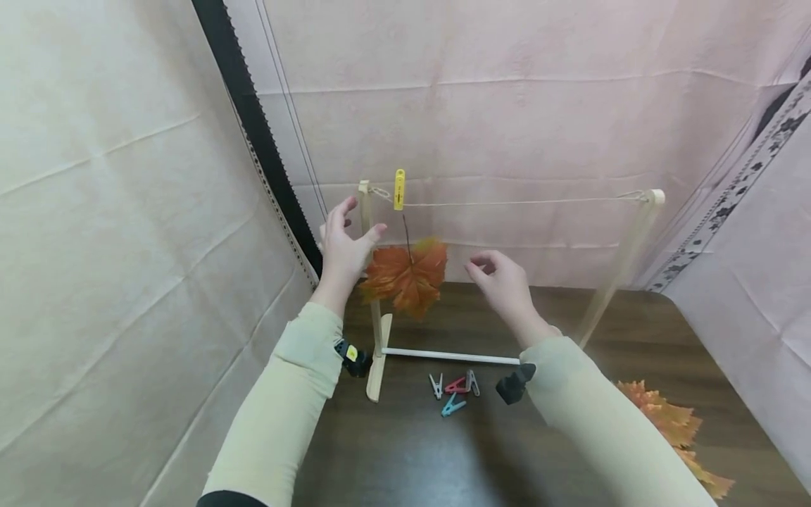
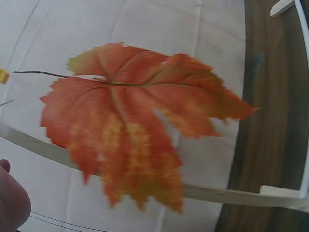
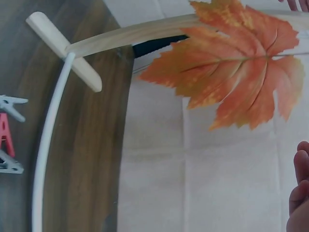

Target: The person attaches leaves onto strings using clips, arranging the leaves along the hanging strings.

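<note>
An orange leaf (image 1: 408, 277) hangs by its stem from a yellow clothespin (image 1: 399, 190) clipped on a string (image 1: 507, 203) near the left post. Beside that post the left hand (image 1: 345, 246) is raised, thumb and fingers spread, holding nothing. To the right of the leaf, the right hand (image 1: 503, 285) is in the air with bent fingers, thumb close to the fingertips, touching nothing. The left wrist view shows the leaf (image 2: 130, 116) large, with part of the left hand (image 2: 12, 200) at the lower left. In the right wrist view, fingertips of the right hand (image 3: 300, 188) stay clear of the leaf (image 3: 236, 67).
The wooden frame has a left post (image 1: 376, 324), a right post (image 1: 617, 271) and a white lower bar (image 1: 450, 356). Several clothespins, among them a blue one (image 1: 453, 405) and a red one (image 1: 455, 386), lie before the bar. More leaves (image 1: 671, 422) lie at the right, partly behind the right sleeve.
</note>
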The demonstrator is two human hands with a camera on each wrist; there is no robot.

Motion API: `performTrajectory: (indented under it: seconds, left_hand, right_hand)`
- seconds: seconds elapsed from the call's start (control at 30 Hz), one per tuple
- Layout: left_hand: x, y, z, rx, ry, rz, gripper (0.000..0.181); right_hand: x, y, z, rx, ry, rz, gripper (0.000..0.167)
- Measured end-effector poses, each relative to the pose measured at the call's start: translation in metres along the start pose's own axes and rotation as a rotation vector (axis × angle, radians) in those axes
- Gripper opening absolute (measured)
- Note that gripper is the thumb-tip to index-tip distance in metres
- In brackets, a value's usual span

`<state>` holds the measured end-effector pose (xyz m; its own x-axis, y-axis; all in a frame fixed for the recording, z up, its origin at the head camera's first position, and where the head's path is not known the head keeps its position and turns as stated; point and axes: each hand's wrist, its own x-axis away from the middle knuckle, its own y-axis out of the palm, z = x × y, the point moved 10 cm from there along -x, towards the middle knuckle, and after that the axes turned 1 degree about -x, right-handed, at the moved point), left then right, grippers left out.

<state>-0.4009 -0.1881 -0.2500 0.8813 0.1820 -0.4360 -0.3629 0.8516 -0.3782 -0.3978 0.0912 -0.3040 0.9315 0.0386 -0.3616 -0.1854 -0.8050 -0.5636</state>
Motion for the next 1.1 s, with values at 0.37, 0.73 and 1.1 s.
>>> performTrajectory:
  seconds: [0.37, 0.73, 1.1]
  left_hand:
    - [0.02, 0.011, -0.035, 0.033, -0.037, -0.011, 0.078]
    - [0.047, 0.024, -0.079, -0.01, -0.098, -0.03, 0.072]
    - [0.077, 0.034, -0.129, -0.031, -0.21, -0.079, 0.067]
  right_hand:
    - [0.014, -0.011, 0.035, -0.001, 0.04, 0.022, 0.027]
    - [0.038, -0.016, 0.083, -0.015, 0.177, -0.009, 0.036]
    - [0.067, -0.016, 0.128, -0.003, 0.263, -0.028, 0.042]
